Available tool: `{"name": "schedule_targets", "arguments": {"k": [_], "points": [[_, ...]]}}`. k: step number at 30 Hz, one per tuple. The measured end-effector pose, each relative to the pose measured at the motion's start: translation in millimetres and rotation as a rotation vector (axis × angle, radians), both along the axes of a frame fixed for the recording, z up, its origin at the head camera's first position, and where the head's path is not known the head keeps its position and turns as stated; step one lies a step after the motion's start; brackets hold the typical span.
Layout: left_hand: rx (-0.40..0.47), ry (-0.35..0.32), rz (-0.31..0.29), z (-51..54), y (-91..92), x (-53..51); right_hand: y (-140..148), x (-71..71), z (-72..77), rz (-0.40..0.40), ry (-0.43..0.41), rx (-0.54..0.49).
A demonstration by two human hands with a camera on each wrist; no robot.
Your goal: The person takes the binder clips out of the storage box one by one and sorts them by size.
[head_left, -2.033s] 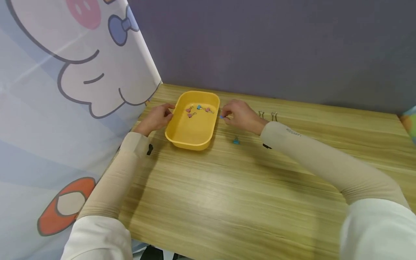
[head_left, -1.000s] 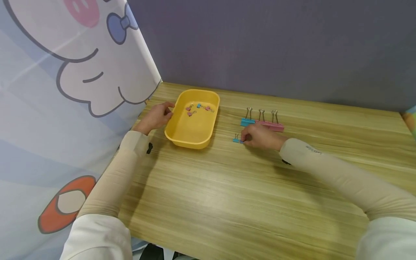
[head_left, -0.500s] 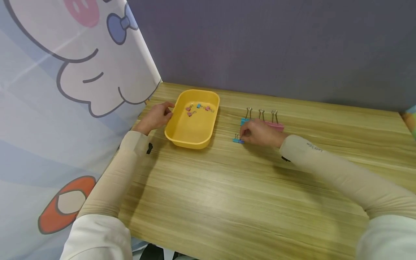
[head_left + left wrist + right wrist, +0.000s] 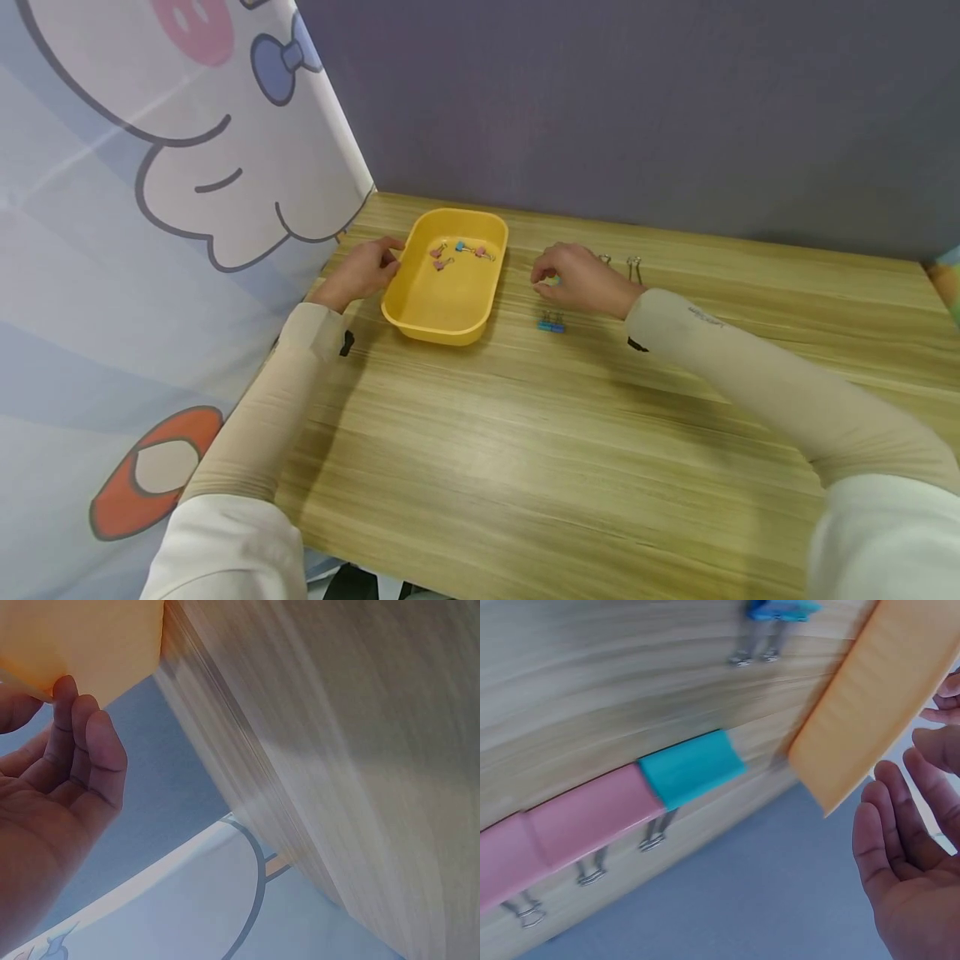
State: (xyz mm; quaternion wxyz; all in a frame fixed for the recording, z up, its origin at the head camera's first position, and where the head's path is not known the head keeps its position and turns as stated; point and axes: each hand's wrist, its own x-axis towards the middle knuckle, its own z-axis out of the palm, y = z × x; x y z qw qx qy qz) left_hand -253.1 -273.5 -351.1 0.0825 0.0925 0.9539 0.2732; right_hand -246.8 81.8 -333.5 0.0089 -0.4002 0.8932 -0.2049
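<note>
Dark grey backing (image 4: 622,108) spans the top of the head view; a cartoon-printed curtain (image 4: 180,325) fills the left, and a wood-grained counter (image 4: 465,433) lies below. Left of the upper middle, the yellow tray (image 4: 444,304) sits on it, long axis running up the frame with a slight rightward lean. Nearest the right grip (image 4: 577,277) inside the tray is one pink clip (image 4: 480,252), left and a little above the fingertips, its wire end pointing rightward; the tray's right wall stands between, so a reach from there would need to clear it. Beside it lie a blue clip (image 4: 461,247) and two more pink clips (image 4: 435,252) (image 4: 438,265), all small and scattered in the upper half. Shallow and glossy, the tray has rounded corners. At its left wall, the left grip (image 4: 365,271) pinches the rim. The right fingers bend loosely, with nothing visible between them. Just below, two small blue clips (image 4: 551,327) stand side by side. In the right wrist view, a larger teal clip (image 4: 692,769) adjoins two large pink clips (image 4: 596,810) (image 4: 502,859).
</note>
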Motion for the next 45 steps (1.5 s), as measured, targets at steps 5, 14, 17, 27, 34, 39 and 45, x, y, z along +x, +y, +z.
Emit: {"name": "schedule_targets", "arguments": {"k": [5,14,17,27,34,39,45], "points": [[0.000,-0.007,0.004,-0.6,0.8,-0.6,-20,-5.7,5.0,-0.029,0.007,-0.028],[-0.008,-0.010,0.003,-0.2,0.5,-0.6,-59,-19.8,21.1,-0.029,-0.013,-0.079],[-0.010,-0.004,0.000,-0.7,0.4,-1.3,-74,-26.8,21.3,-0.042,-0.041,-0.094],[-0.016,0.037,-0.020,-1.3,4.5,0.1,-111,-43.3,5.4,-0.085,-0.112,-0.078],[-0.010,0.054,-0.015,-2.4,5.1,1.6,-131,-54.6,-1.7,-0.069,-0.203,0.034],[-0.013,0.044,0.001,-2.4,6.0,2.4,-140,-63.3,-6.9,-0.023,-0.240,0.145],[0.005,0.046,-0.006,-1.5,7.2,3.2,-147,-67.9,-9.6,0.028,-0.297,0.236]]}}
